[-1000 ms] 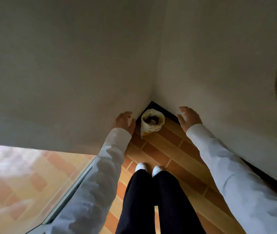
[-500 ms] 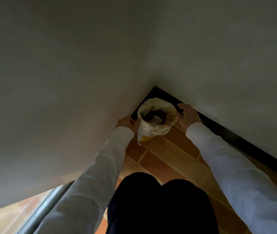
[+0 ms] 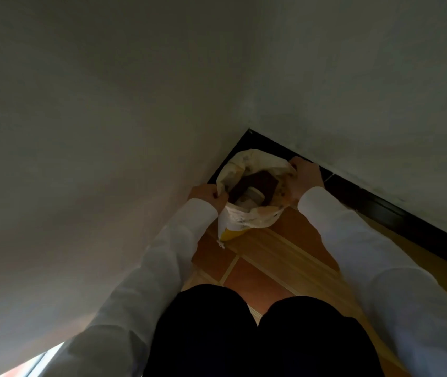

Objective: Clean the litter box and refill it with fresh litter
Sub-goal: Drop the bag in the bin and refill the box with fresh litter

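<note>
Litter bag [image 3: 247, 219] stands upright on the tiled floor [image 3: 257, 276], tucked into the corner where two walls meet, against the dark baseboard [image 3: 380, 208]. Its long axis runs vertical; the mouth faces up toward the camera and is spread wide.

Left hand [image 3: 207, 195] pinches the left rim of the bag, fingers curled over the edge. Right hand [image 3: 305, 176] grasps the right rim the same way, set against the baseboard side. The bag lies directly between the two hands, ahead of the person's knees [image 3: 257, 322]; neither hand is clearly nearer, the grip is symmetric across the opening.

Contents: dark mass low inside, probably litter, though the light is too poor to be sure. On top of it sits a pale round object [image 3: 252, 195], possibly a scoop cup or a lid; cannot tell which.

Litter box not in view.

Judgement: step in hand is fetching the fresh litter. Next move likely a straight lift by both rims; soft rims may sag or tear under load, so support from below would be safer.
</note>
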Motion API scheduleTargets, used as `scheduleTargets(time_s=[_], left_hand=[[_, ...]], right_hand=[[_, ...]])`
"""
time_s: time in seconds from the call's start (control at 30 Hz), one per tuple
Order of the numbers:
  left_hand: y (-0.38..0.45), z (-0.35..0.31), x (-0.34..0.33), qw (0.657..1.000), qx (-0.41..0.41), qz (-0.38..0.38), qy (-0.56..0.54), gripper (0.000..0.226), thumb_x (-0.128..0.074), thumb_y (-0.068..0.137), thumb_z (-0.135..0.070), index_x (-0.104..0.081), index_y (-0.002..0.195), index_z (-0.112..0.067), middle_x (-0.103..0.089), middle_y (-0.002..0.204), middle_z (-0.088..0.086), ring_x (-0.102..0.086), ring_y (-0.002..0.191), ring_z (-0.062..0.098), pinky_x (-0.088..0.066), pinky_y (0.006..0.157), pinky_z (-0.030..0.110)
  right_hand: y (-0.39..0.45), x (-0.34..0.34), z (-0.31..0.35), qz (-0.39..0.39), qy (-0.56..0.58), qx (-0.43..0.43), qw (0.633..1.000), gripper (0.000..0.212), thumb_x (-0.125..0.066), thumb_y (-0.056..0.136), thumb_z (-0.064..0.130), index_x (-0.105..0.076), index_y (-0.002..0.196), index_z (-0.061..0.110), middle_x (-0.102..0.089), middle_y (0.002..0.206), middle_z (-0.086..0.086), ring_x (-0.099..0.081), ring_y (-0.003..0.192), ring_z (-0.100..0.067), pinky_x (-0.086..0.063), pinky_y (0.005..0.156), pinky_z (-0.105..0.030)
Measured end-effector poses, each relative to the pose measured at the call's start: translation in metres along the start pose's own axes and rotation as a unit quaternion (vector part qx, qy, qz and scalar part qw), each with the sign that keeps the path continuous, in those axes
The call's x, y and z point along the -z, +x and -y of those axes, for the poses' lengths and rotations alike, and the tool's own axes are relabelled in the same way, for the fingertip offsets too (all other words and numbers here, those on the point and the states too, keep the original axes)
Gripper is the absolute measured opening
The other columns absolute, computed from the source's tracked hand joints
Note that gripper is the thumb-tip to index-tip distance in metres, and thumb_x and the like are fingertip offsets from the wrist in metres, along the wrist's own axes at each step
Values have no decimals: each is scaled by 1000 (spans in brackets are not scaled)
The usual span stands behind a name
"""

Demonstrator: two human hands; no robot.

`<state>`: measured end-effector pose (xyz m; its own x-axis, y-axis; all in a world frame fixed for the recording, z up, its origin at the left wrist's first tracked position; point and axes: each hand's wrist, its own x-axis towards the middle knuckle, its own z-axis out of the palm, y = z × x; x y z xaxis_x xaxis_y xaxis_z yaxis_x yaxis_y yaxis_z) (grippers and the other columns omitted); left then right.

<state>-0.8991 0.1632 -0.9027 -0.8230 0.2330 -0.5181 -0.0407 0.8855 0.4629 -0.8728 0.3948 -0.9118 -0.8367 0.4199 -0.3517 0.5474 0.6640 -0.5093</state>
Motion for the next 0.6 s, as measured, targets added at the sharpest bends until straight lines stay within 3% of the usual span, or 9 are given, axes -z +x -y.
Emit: scheduleTargets(time_s=[0.17,0.27,0.37,0.47,0.6], left_hand=[[-32,-15,15,998,-42,-42,-5,26,-48,93,-26,-53,70,-14,-44,60,-6,-50,70,19,-33,61,23],[-70,-27,36,997,-44,-64,-26,26,-50,92,-26,-57,73,-10,-44,58,-6,-51,67,20,-34,60,23],[-123,-45,71,997,-36,-71,-14,35,-48,93,-33,-48,62,-16,-45,55,-3,-53,63,25,-35,58,26],[-185,-68,113,997,-9,-73,-32,39,-45,93,-41,-51,64,-16,-53,60,6,-54,62,30,-40,58,28],[-272,-103,178,997,24,-67,-34,38,-45,92,-41,-50,66,-14,-56,68,10,-53,66,31,-35,60,26]], right_hand=[[-30,25,7,-28,24,17,999,18,-48,89,0,-56,105,0,-60,93,-16,-60,84,-27,-43,68,-29],[-67,55,21,-28,38,13,999,14,-48,89,2,-56,101,1,-58,87,-13,-59,82,-26,-44,67,-31],[-116,96,45,-29,49,13,998,9,-50,90,5,-55,95,0,-57,81,-12,-59,78,-28,-48,67,-36],[-171,146,75,-24,50,13,998,10,-53,88,7,-55,92,-2,-61,82,-17,-60,76,-29,-51,68,-39],[-248,216,122,-20,62,14,998,9,-57,85,4,-49,79,4,-51,67,-6,-51,66,-20,-34,54,-23]])
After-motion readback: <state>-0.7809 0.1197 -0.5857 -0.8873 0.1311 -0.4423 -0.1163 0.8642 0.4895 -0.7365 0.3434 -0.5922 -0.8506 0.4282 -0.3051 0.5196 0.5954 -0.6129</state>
